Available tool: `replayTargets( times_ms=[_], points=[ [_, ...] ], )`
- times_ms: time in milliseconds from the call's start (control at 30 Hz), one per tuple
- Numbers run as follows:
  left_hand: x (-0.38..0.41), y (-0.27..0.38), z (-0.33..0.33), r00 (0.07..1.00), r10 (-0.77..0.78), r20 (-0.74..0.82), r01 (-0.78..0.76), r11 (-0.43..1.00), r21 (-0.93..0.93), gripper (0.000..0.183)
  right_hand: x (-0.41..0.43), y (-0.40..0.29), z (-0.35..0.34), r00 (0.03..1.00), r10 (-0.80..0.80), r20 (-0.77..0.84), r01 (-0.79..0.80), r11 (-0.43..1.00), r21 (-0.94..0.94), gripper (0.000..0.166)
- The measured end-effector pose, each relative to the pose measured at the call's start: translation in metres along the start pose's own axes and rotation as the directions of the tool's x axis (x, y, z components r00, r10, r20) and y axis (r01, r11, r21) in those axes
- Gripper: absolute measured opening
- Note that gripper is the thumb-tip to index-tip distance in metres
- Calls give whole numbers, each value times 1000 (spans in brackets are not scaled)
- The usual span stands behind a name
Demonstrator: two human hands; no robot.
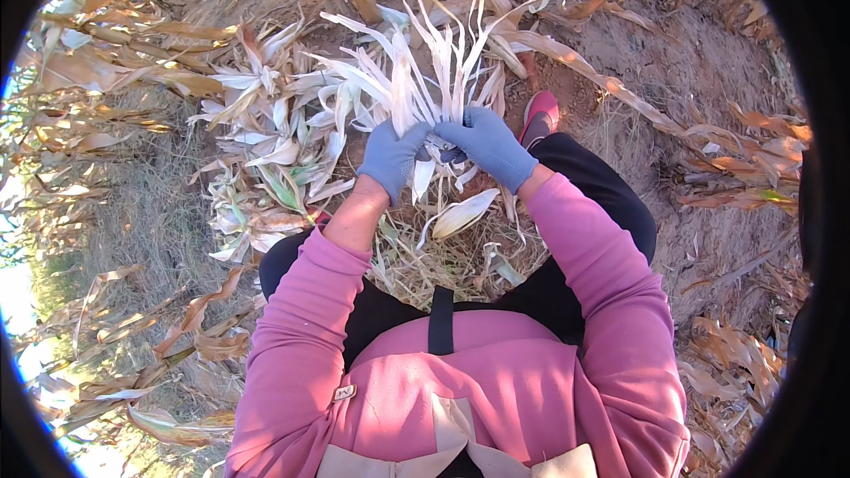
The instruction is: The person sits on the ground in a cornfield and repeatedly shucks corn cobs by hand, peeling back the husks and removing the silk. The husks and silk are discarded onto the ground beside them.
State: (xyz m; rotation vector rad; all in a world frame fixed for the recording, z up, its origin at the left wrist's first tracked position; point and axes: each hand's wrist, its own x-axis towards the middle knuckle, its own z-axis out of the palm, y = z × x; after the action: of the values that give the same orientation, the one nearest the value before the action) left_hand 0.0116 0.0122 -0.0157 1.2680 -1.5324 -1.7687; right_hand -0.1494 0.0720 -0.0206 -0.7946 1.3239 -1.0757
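Note:
My left hand (396,158), in a blue-grey knitted glove, is closed around a bunch of pale dry corn husks (402,89). Right beside it, my right hand (489,146) in a matching glove grips the base of the same bunch, whose torn strips fan out away from me. The fingertips are partly hidden, and the two hands nearly touch. Just below them on the ground lies a single husk-covered ear of corn (463,214).
A heap of pale corn husks (282,146) lies on the ground at the left. Dry corn stalks and leaves (597,79) stretch across the soil at the upper right. My pink shoe (541,109) is beyond my right hand. Straw (445,262) covers the ground between my legs.

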Motion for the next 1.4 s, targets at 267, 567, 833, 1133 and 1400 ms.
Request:
replayTargets(
  times_ms=[267, 567, 833, 1133, 1400],
  points=[
    [0, 0, 0, 999, 6, 44, -6, 1000, -9, 30, -2, -7, 2, 999, -33, 3, 33, 999, 15, 33],
    [-4, 6, 3, 999, -13, 50, 13, 1000, 13, 23, -1, -2, 3, 998, -21, -55, 20, 1000, -19, 35],
    [-9, 13, 2, 997, -65, 29, 66, 998, -24, 24, -1, -4, 0, 986, 1, -168, 0, 1000, 7, 30],
    [-5, 4, 1, 1000, -15, 24, 17, 997, -76, 29, -4, -13, 0, 989, -5, -146, 14, 998, 63, 27],
    [-1, 0, -2, 993, 82, -86, -91, 990, -109, 27, -12, -24, -1, 998, 51, -21, -47, 986, 158, 43]
  ],
)
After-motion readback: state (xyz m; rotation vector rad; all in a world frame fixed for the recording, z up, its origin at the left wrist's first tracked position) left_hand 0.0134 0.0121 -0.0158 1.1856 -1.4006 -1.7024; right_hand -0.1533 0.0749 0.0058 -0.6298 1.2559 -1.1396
